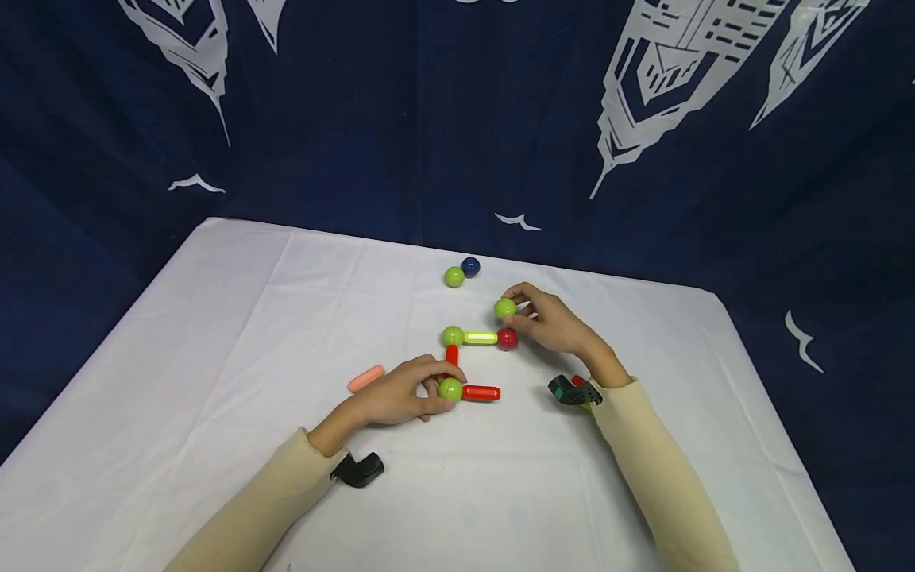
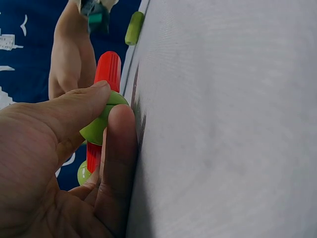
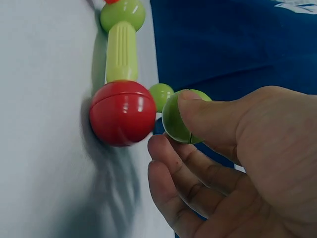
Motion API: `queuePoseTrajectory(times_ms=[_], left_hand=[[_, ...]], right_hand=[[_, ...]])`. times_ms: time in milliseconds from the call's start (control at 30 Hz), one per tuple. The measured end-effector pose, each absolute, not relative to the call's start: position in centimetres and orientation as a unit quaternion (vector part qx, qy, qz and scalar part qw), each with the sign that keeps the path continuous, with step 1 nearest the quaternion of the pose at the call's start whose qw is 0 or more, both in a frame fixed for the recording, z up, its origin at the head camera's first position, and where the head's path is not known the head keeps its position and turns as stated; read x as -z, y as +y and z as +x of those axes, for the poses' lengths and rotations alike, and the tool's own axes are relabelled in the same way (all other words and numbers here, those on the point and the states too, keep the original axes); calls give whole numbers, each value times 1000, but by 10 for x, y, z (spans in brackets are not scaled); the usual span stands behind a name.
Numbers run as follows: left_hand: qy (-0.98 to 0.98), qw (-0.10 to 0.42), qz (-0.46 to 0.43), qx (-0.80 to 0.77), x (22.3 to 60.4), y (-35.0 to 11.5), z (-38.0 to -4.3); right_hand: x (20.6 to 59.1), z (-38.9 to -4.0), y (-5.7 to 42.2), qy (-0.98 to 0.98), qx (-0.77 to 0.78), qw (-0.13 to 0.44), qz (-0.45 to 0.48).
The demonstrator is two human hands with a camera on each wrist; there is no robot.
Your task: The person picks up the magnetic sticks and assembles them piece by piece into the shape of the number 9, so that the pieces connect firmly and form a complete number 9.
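My left hand [image 1: 403, 392] pinches a green ball [image 1: 450, 389] between thumb and fingers, low on the white table. From this ball one red rod [image 1: 481, 393] points right, and a second red rod [image 1: 452, 355] leads away to another green ball [image 1: 453, 337]. A yellow-green rod [image 1: 480, 338] joins that one to a red ball [image 1: 507, 339]. Beside the red ball, my right hand [image 1: 554, 322] holds a loose green ball [image 3: 185, 116] with thumb and fingertips; in the right wrist view its other fingers are loosely bent.
Farther back, a green ball [image 1: 453, 276] and a dark blue ball [image 1: 470, 267] sit side by side. A salmon rod [image 1: 366, 378] lies left of my left hand. Under the right wrist, red and yellow-green pieces [image 1: 577, 380] are partly hidden. A dark blue curtain [image 1: 357, 143] hangs behind the table.
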State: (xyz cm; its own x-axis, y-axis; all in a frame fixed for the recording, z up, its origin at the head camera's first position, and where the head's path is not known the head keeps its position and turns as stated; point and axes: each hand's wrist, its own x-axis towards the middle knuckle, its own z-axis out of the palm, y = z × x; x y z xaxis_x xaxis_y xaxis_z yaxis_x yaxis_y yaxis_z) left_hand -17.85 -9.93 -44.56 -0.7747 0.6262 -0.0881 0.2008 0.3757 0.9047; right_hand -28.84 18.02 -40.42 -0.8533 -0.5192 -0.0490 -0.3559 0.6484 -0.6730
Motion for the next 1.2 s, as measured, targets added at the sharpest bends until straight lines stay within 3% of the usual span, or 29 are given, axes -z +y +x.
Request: queuePoseTrajectory(times_ms=[267, 533, 1200], left_hand=[[804, 219, 250, -493, 446, -98, -178], [801, 221, 249, -497, 448, -99, -179], [802, 214, 248, -499, 445, -99, -178]], right_hand=[[400, -256, 205, 902, 345, 98, -241], [403, -232, 219, 896, 316, 69, -304], [409, -216, 209, 880, 315, 145, -326]])
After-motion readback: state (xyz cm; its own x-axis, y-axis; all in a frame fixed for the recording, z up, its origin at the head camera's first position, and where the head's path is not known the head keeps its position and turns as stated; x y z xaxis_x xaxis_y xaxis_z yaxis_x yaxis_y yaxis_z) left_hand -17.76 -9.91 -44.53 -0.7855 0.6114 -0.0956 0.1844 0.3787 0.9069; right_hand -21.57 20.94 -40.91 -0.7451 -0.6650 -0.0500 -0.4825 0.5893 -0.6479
